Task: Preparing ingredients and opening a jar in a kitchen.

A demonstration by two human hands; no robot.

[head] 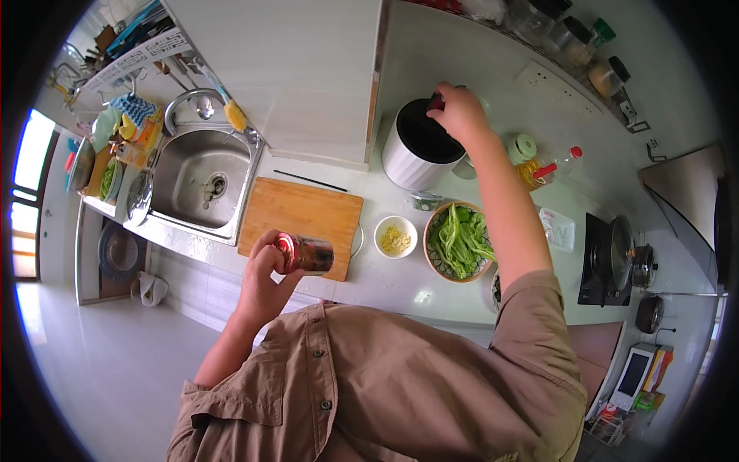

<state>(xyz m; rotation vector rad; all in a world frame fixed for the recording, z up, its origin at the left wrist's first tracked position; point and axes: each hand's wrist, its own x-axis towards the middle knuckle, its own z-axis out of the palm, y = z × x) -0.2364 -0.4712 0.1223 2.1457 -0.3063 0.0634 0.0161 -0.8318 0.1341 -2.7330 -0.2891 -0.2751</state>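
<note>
My left hand (262,280) holds a glass jar (314,255) of dark contents tipped on its side, its red-rimmed end against my fingers. The jar is above the near edge of a wooden cutting board (306,208). Further away, my right hand (462,115) reaches over a white ribbed bin (407,164) with a black inside. Between its fingers is a small dark red object (437,103), mostly hidden, so I cannot tell what it is. A single black chopstick (310,181) lies behind the board.
A white bowl of chopped garlic (396,237) and a patterned bowl (430,254) of sliced green peppers stand right of the board. Left is a steel sink (196,179). An oil bottle (531,173), a white tray (557,229) and a cooktop with a lidded pan (612,254) are at right.
</note>
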